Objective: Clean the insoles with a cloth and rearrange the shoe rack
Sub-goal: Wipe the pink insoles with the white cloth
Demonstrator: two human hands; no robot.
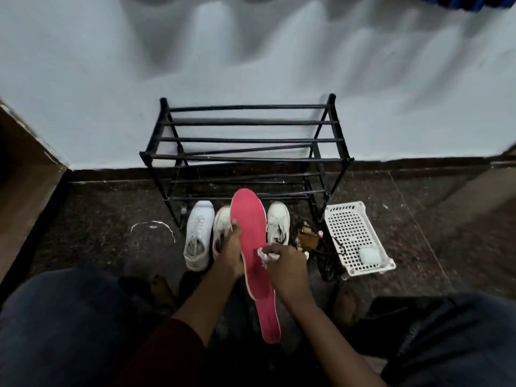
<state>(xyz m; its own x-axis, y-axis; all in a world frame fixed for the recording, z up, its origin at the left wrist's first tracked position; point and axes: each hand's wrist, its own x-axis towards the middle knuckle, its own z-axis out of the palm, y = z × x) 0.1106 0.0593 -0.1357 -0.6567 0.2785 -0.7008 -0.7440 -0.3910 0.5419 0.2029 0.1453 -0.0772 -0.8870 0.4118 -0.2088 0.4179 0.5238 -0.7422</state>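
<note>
We wipe the long pink foam insole [252,241]: left hand [230,252] grips it, right hand [284,263] pinches the small white cloth [265,254]; next we should rub toward the heel.

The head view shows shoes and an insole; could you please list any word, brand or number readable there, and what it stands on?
None can be read. The pink insole and the cloth on it are plain; the white shoes show no legible brand; the white basket and the black rack carry no visible label.
</note>
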